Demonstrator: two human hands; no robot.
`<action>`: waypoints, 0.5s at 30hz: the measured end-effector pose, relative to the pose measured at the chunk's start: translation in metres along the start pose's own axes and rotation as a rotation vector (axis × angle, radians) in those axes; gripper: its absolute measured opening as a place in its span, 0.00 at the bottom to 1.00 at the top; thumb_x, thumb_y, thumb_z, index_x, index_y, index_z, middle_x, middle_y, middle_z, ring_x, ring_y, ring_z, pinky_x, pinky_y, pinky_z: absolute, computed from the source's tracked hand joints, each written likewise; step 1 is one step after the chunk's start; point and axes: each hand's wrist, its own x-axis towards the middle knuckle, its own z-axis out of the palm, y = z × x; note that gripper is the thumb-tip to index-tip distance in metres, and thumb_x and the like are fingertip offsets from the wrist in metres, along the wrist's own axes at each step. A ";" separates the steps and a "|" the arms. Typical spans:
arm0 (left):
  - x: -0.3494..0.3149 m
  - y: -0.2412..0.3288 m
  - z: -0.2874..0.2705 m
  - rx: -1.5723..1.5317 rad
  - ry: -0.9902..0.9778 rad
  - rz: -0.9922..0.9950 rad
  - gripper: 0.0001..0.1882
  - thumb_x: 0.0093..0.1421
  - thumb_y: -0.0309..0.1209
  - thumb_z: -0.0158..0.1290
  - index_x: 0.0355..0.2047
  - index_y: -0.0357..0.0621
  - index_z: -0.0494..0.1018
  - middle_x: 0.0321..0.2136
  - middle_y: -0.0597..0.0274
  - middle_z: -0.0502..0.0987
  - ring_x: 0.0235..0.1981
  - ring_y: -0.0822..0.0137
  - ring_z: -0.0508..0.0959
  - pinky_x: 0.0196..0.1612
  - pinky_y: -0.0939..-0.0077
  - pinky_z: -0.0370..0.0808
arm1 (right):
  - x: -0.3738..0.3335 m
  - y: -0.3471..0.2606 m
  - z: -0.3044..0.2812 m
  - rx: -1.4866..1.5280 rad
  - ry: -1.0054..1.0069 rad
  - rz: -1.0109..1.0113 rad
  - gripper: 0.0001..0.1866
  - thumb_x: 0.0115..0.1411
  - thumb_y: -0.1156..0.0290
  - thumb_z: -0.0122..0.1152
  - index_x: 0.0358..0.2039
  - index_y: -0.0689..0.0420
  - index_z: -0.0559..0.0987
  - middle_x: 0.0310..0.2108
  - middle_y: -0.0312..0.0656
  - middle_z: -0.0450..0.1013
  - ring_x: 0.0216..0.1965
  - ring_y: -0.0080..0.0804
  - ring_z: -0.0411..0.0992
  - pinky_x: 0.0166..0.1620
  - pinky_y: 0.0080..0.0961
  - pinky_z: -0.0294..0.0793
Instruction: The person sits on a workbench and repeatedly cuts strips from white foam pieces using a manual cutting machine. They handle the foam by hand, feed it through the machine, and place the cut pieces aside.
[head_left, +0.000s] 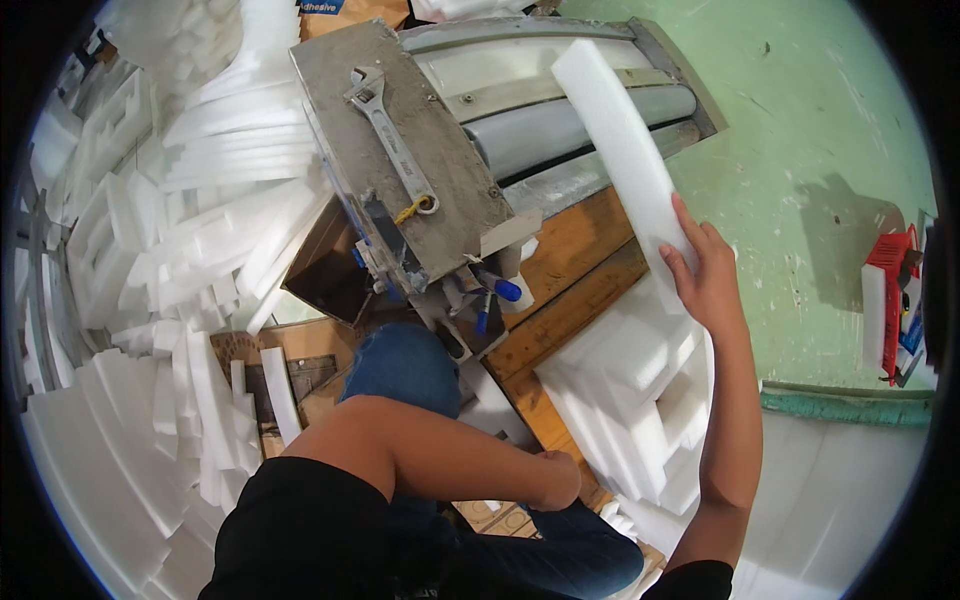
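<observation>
My right hand [708,265] grips the lower end of a long white foam strip [618,130], thumb on its face and fingers round the edge. The strip tilts up and to the left, its far end over a machine with grey rollers [585,118]. Across my body, my left hand [560,481] is bent down above my knee, near a wooden board [520,370]; its fingers are hidden. An adjustable wrench [395,145] with a yellow tie lies on the machine's dusty metal plate [455,165]. Blue-handled clamps or levers [505,290] stick out below that plate.
White foam offcuts [230,230] are heaped along the left side, with curved foam sheets [95,450] nearer me. More foam blocks [630,370] are stacked beside the boards. A red crate-like object [888,295] stands at the far right on the green floor [800,110]. An open brown box [328,265] sits under the machine.
</observation>
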 end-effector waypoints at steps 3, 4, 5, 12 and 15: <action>0.010 -0.005 0.004 -0.035 0.001 -0.015 0.23 0.53 0.35 0.69 0.51 0.48 0.84 0.47 0.63 0.84 0.47 0.56 0.84 0.43 0.53 0.84 | 0.038 -0.002 0.012 0.050 0.023 -0.037 0.36 0.62 0.71 0.67 0.70 0.47 0.69 0.38 0.57 0.75 0.39 0.57 0.75 0.47 0.43 0.74; 0.016 -0.009 0.005 -0.047 0.014 -0.009 0.24 0.53 0.35 0.69 0.51 0.47 0.83 0.47 0.62 0.84 0.47 0.55 0.84 0.42 0.52 0.84 | 0.052 -0.002 0.016 0.063 0.032 -0.047 0.35 0.62 0.70 0.67 0.70 0.47 0.69 0.39 0.58 0.76 0.40 0.58 0.75 0.48 0.43 0.74; 0.014 -0.009 0.003 -0.050 0.010 -0.018 0.24 0.52 0.35 0.69 0.51 0.47 0.83 0.47 0.61 0.84 0.46 0.55 0.84 0.42 0.52 0.84 | 0.062 -0.001 0.020 0.072 0.044 -0.052 0.35 0.62 0.69 0.67 0.70 0.48 0.70 0.40 0.59 0.76 0.41 0.58 0.75 0.48 0.43 0.74; -0.018 -0.028 -0.010 -0.113 0.093 0.039 0.25 0.51 0.35 0.69 0.51 0.45 0.83 0.47 0.59 0.84 0.46 0.52 0.84 0.41 0.49 0.83 | 0.142 0.000 0.051 0.062 0.154 -0.102 0.32 0.63 0.61 0.65 0.68 0.48 0.72 0.45 0.59 0.79 0.47 0.60 0.77 0.54 0.46 0.74; -0.021 -0.031 -0.012 -0.127 0.071 0.059 0.25 0.51 0.36 0.69 0.51 0.45 0.83 0.47 0.59 0.84 0.46 0.52 0.83 0.42 0.49 0.82 | 0.180 -0.008 0.059 0.068 0.157 -0.087 0.32 0.62 0.58 0.65 0.67 0.48 0.73 0.48 0.60 0.79 0.51 0.59 0.77 0.56 0.45 0.74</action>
